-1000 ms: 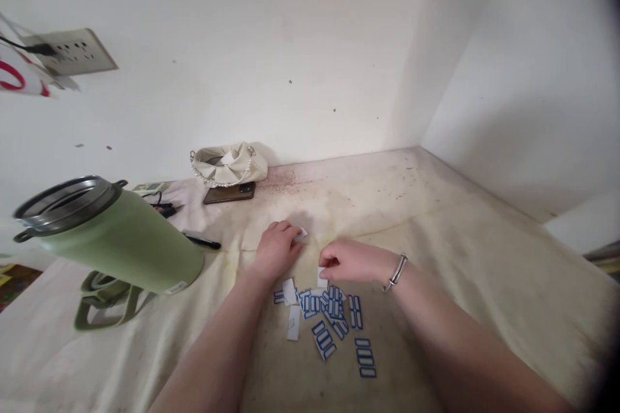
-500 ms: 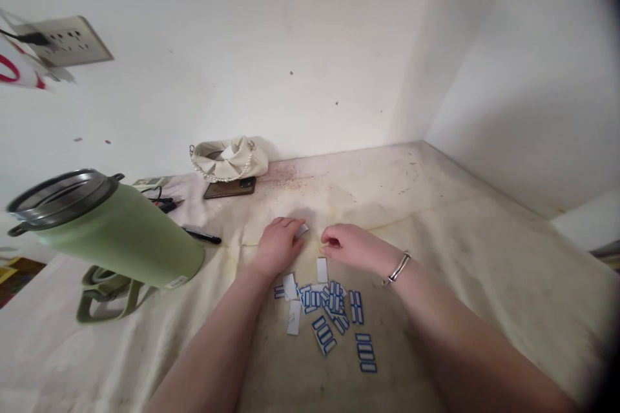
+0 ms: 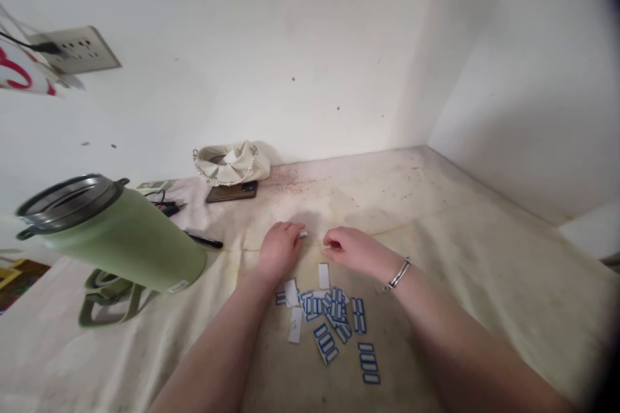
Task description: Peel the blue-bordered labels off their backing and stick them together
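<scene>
Left hand (image 3: 279, 249), centre of frame: palm down, fingers curled and nearly closed, a small white rectangular card (image 3: 303, 233) showing at the fingertips and seemingly gripped there.

Right hand (image 3: 356, 251), just right of centre: fingers bent inward, thumb and forefinger close together around a small hollow; cannot tell whether anything is pinched between them. Silver metal bangle (image 3: 399, 274) on that wrist.

Just below the right fingertips, a blank white rectangular card (image 3: 323, 276) lies flat on the cream, creased cloth (image 3: 465, 271).

Lower centre: overlapping heap of small white cards with blue-outlined bars (image 3: 335, 306), individual count unclear. Three similar cards lie around it, toward lower right and bottom centre. At the heap's left edge, a plain white card (image 3: 291, 293); just below, a white card with faint marks (image 3: 295, 325).

Left of frame: tall pale-green bottle with steel rim (image 3: 140, 239). Upper left of centre: cream pleated handbag with beaded strap (image 3: 259, 164), beside a dark, flat phone (image 3: 232, 193).
</scene>
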The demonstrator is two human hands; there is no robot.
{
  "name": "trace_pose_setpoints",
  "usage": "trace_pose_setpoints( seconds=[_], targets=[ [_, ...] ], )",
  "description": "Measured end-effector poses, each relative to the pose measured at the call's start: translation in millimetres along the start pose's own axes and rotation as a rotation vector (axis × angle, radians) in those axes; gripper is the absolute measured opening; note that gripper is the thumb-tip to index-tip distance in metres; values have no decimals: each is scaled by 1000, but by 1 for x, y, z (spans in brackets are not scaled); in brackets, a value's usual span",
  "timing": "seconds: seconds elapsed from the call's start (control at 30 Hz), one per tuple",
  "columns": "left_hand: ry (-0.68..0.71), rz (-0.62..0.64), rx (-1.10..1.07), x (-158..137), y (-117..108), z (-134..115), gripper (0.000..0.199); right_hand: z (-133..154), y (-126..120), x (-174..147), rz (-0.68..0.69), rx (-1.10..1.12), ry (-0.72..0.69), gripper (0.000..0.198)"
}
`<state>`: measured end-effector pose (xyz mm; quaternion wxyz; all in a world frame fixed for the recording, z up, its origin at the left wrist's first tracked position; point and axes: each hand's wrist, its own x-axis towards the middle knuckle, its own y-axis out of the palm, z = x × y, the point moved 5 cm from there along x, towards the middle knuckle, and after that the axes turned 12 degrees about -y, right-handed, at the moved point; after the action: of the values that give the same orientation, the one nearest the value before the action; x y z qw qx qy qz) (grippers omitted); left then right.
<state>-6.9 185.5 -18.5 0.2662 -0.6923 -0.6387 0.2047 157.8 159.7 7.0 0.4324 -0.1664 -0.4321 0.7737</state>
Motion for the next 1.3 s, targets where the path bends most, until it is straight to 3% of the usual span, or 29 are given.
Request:
trace_pose_setpoints(
  seconds=[0.23,0.67,0.9,1.1,1.3],
  targets=[
    [-82,-75,-71,-3,-6,-1,24,-2,3,2,-79,78,37,28],
    [-102,292,-440,-17,15,-25,27,-10,20,10,-153,447,73,20],
    [-191,261,-647,-8,18,-8,30,-11,19,9,-158,583,113,24],
    [-262,262,-713,-8,20,-3,25,-15,20,10,-168,511,135,24],
    [-347,201,-827,-4,22,5,22,-10,16,6,-53,243,61,19]
  ],
)
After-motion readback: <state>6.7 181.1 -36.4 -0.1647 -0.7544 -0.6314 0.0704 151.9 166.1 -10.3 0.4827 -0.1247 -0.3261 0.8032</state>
